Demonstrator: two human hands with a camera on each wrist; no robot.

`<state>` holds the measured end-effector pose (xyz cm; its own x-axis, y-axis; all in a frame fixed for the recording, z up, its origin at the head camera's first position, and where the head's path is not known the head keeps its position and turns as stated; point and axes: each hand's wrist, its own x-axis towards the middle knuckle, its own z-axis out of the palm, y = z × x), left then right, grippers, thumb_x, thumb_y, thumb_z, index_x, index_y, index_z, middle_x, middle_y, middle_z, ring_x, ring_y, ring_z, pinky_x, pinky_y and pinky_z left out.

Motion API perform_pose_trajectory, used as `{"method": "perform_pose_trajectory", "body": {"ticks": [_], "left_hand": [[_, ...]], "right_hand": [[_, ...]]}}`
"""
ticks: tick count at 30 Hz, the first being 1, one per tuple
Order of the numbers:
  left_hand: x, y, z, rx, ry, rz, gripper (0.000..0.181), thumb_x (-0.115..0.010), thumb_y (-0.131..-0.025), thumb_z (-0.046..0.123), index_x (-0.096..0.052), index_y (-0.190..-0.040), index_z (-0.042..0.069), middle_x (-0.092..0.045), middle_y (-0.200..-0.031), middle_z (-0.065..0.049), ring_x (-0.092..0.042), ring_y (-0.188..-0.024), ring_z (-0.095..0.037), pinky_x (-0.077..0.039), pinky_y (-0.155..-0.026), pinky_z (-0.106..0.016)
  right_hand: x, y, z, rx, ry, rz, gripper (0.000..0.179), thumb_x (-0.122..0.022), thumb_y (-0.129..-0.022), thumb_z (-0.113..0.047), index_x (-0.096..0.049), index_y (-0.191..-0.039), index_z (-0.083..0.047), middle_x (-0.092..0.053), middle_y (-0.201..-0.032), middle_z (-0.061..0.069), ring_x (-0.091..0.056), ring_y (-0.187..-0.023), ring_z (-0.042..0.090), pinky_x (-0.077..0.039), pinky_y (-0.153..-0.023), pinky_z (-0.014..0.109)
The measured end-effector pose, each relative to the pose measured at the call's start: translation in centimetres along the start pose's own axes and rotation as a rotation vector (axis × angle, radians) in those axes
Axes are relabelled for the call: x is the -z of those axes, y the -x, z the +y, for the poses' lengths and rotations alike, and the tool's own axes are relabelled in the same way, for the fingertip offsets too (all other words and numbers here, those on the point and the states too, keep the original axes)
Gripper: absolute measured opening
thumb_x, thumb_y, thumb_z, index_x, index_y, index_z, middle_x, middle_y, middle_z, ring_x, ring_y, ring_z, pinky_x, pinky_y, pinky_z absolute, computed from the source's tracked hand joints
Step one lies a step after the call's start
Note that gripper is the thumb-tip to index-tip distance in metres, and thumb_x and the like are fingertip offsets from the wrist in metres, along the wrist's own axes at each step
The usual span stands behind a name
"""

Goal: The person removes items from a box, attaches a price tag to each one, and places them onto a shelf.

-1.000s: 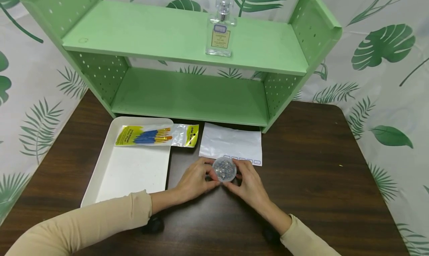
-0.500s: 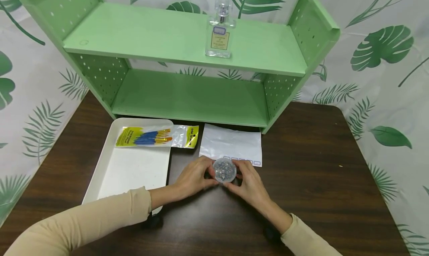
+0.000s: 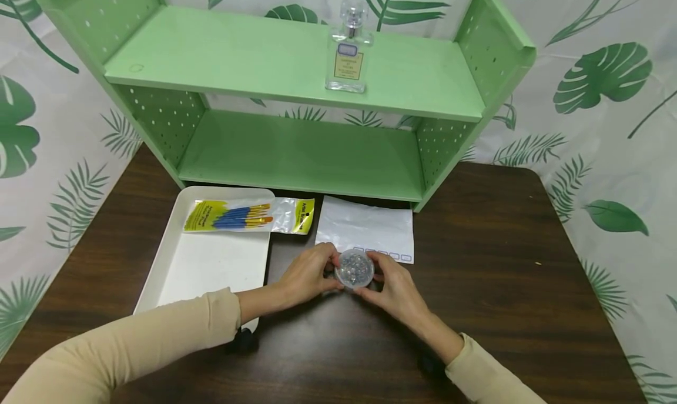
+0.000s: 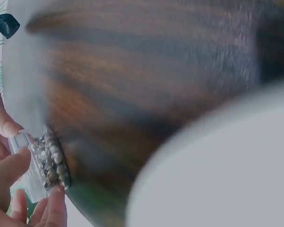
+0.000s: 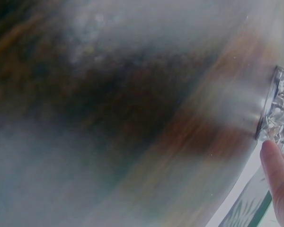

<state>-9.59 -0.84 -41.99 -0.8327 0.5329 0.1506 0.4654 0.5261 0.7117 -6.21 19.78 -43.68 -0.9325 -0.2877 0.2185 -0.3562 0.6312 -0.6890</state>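
A small clear round jar (image 3: 355, 269) of shiny see-through pieces stands on the dark table in front of me. My left hand (image 3: 309, 277) grips its left side, thumb at the near edge and fingers at the far edge. From the right, my right hand (image 3: 398, 289) holds the jar between thumb and fingers. In the left wrist view the jar's glittering contents (image 4: 51, 158) show low down through the clear wall, between fingers of both hands. The right wrist view catches only part of the jar (image 5: 277, 109), with a fingertip against its base.
A white tray (image 3: 211, 269) lies left, a packet of paintbrushes (image 3: 233, 216) across its far end. Behind the jar is a white sheet (image 3: 365, 224) with small printed boxes. A green shelf (image 3: 296, 151) stands at the back, bearing a glass perfume bottle (image 3: 348, 57).
The left hand's fingers have shifted slightly up and round the jar's left side. The right hand keeps its hold, and the jar stays nearly in place.
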Motion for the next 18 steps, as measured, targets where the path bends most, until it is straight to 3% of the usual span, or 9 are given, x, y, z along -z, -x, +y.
{"method": "perform_pose_trajectory", "body": {"ticks": [4,7,12,18], "left_hand": [[0.3,-0.5,-0.1,-0.024,0.021,-0.051,0.055,-0.086,-0.064,0.011,-0.054,-0.108,0.001,-0.063,-0.098,-0.011,-0.064,-0.085,-0.02,-0.053,-0.072,-0.025],[0.6,-0.9,-0.2,-0.06,-0.023,-0.1,0.069,-0.086,-0.064,0.014,-0.051,-0.121,-0.003,-0.062,-0.103,-0.014,-0.062,-0.091,-0.023,-0.053,-0.079,-0.031],[0.9,-1.4,-0.4,-0.116,-0.091,-0.164,0.07,-0.086,-0.064,0.019,-0.055,-0.122,-0.003,-0.061,-0.106,-0.013,-0.057,-0.096,-0.023,-0.05,-0.085,-0.036],[0.9,-1.7,-0.6,-0.129,-0.075,-0.207,0.072,-0.085,-0.066,0.022,-0.052,-0.125,-0.001,-0.061,-0.12,-0.014,-0.058,-0.11,-0.026,-0.047,-0.095,-0.041]], "right_hand": [[0.0,0.0,0.1,0.003,-0.001,-0.006,0.067,-0.085,-0.065,-0.008,-0.052,-0.121,0.007,-0.061,-0.114,0.019,-0.062,-0.102,0.029,-0.055,-0.075,0.024],[0.1,-0.1,0.1,0.005,0.002,-0.008,0.067,-0.085,-0.065,-0.008,-0.052,-0.121,0.007,-0.061,-0.114,0.019,-0.062,-0.102,0.029,-0.055,-0.075,0.023],[0.2,0.0,0.1,0.002,-0.024,-0.018,0.068,-0.085,-0.065,-0.008,-0.052,-0.122,0.007,-0.061,-0.115,0.02,-0.062,-0.103,0.029,-0.054,-0.076,0.021],[0.4,0.1,0.3,0.009,-0.068,-0.032,0.07,-0.084,-0.065,-0.007,-0.051,-0.125,0.006,-0.061,-0.117,0.019,-0.061,-0.106,0.03,-0.054,-0.078,0.023]]}}
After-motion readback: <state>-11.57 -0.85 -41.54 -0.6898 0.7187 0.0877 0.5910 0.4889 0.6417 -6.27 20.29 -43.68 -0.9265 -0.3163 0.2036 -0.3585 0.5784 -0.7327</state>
